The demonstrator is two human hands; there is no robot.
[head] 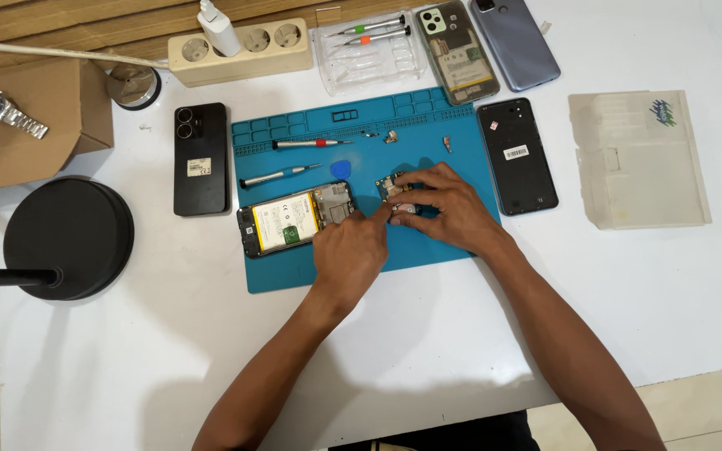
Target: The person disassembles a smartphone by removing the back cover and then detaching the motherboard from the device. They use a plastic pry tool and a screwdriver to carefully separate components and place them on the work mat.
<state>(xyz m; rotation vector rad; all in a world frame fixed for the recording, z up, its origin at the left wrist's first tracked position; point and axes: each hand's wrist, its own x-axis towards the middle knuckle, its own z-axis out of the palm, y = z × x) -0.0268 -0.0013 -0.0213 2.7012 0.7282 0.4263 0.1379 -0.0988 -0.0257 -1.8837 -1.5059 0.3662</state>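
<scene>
- Your right hand point(449, 209) rests on the blue repair mat point(428, 250), fingers curled down over a small circuit board point(396, 189) and pinning it.
- Your left hand point(351, 249) is loosely closed, its fingertips meeting the board's near edge; whether they grip it cannot be told.
- The opened phone point(294, 219) lies just left of the board; two screwdrivers point(311, 144) lie above it on the mat.
- A black back cover point(516, 155) sits at the mat's right edge on the white table point(127, 351).

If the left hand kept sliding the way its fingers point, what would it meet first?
Probably the small circuit board pinned by the right hand; the left hand points up-right at it, nearly touching.
</scene>
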